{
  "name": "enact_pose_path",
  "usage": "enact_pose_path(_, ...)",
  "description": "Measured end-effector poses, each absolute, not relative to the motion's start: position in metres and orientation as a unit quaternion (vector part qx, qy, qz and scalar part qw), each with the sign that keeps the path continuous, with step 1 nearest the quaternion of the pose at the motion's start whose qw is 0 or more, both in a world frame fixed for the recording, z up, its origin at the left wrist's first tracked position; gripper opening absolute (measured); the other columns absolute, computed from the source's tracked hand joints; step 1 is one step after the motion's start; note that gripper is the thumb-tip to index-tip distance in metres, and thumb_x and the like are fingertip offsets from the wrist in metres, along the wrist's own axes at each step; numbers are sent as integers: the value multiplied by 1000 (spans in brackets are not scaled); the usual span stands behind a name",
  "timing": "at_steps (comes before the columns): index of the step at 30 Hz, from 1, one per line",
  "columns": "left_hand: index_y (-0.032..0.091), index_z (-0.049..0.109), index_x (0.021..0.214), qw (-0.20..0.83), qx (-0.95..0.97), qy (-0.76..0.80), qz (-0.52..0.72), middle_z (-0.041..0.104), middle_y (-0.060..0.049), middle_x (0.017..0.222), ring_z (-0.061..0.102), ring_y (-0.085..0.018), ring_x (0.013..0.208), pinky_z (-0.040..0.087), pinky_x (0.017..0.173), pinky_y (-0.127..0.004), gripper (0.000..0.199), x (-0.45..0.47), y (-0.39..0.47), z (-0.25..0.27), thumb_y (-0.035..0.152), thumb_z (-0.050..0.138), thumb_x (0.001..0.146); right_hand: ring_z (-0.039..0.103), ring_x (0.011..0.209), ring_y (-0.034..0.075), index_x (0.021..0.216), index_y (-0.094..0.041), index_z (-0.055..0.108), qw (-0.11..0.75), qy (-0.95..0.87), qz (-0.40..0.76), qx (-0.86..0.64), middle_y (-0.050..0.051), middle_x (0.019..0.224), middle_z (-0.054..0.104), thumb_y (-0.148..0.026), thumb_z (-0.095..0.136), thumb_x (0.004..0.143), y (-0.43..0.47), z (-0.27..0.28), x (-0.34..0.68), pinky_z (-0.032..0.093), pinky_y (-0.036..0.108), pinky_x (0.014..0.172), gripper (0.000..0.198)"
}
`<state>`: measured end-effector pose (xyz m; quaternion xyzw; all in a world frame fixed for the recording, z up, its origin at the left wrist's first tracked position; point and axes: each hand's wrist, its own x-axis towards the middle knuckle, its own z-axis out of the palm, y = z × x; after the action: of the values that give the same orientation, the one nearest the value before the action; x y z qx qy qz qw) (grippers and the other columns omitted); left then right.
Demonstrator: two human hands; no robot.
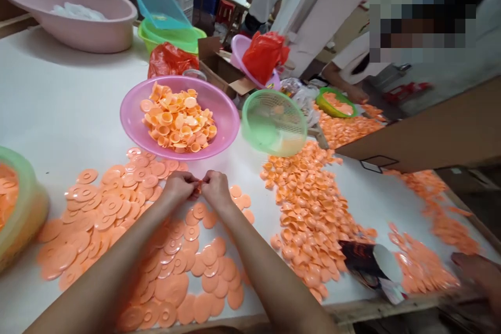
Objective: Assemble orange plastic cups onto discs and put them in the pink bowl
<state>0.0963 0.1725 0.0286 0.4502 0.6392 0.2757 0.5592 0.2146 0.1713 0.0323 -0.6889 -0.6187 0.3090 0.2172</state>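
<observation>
My left hand (180, 186) and my right hand (215, 187) meet just in front of the pink basin (129, 122). Both are closed, fingertips pinched together on a small orange plastic piece (200, 181), mostly hidden by the fingers. Inside the basin lie assembled-looking orange cup-like pieces (180, 120). Flat orange discs (113, 206) with raised rings spread over the table beneath and left of my forearms. To the right of my right arm is a long heap of small orange cups (309, 214).
A green mesh basket (274, 122) stands right of the basin; a pale green tub (29, 209) is at left. Behind are a large pink tub (78, 15), red bags (172, 60) and a cardboard box (223, 70). A dark cup (366, 261) lies at right, near another person's hand (475, 271).
</observation>
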Motion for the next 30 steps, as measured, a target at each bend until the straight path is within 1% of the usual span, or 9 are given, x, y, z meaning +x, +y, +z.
enact_pose_path(4, 16, 65, 61, 499, 515, 629, 300, 61, 2, 47, 59, -13, 44, 45, 45, -20, 6, 98, 154, 54, 18, 61, 65, 57, 48, 13, 70, -21, 73, 260, -604, 310, -687, -2, 55, 65, -26, 66, 73, 165, 46, 261, 43, 22, 50, 9)
enact_pose_path(8, 17, 70, 74, 407, 539, 619, 401, 66, 2, 55, 65, -14, 53, 52, 56, -22, 13, 95, 162, 110, 26, 60, 73, 63, 75, 19, 82, -17, 70, 354, -522, 168, -757, 8, 85, 72, -34, 53, 81, 153, 57, 351, 47, 29, 66, 23)
enact_pose_path(10, 16, 71, 84, 352, 526, 623, 459, 67, 1, 60, 66, -14, 57, 53, 58, -23, 18, 90, 184, 141, 27, 61, 74, 61, 79, 22, 77, -16, 66, 350, -489, 120, -790, 12, 85, 70, -38, 57, 77, 151, 57, 387, 45, 32, 70, 24)
enact_pose_path(13, 15, 67, 106, 309, 513, 631, 493, 66, 1, 65, 63, -14, 54, 52, 54, -24, 35, 79, 212, 166, 32, 64, 75, 59, 71, 22, 64, -19, 60, 289, -467, 105, -829, 8, 71, 66, -38, 66, 67, 152, 51, 414, 42, 31, 66, 21)
enact_pose_path(15, 16, 69, 99, 306, 579, 613, 442, 64, 1, 63, 61, -13, 53, 49, 55, -24, 29, 71, 209, 159, 32, 63, 77, 58, 65, 20, 57, -19, 57, 277, -466, 139, -829, 5, 59, 63, -30, 65, 64, 150, 47, 418, 41, 29, 63, 15)
enact_pose_path(18, 18, 72, 83, 347, 722, 540, 259, 65, -1, 68, 61, -15, 65, 46, 61, -26, 16, 65, 174, 118, 28, 62, 76, 59, 55, 17, 56, -19, 59, 295, -460, 189, -816, 1, 52, 61, -23, 59, 63, 144, 45, 416, 42, 26, 58, 8)
enact_pose_path(21, 21, 73, 95, 340, 776, 512, 147, 67, -4, 86, 59, -21, 84, 44, 71, -30, 28, 68, 137, 67, 23, 69, 67, 60, 50, 16, 66, -18, 65, 320, -451, 245, -796, 1, 58, 65, -27, 58, 64, 137, 47, 407, 46, 26, 53, 12)
enact_pose_path(26, 21, 70, 78, 270, 793, 528, 139, 63, -4, 84, 56, -21, 88, 37, 78, -34, 14, 85, 134, 37, 17, 59, 72, 62, 50, 16, 75, -16, 68, 367, -450, 355, -732, 2, 60, 65, -39, 63, 66, 136, 51, 357, 50, 26, 47, 25)
enact_pose_path(30, 21, 72, 86, 268, 768, 545, 202, 63, -4, 86, 57, -20, 85, 38, 77, -32, 18, 88, 151, 36, 18, 59, 74, 54, 40, 12, 72, -17, 65, 388, -450, 462, -658, -3, 50, 58, -34, 65, 67, 142, 49, 300, 43, 22, 39, 18)
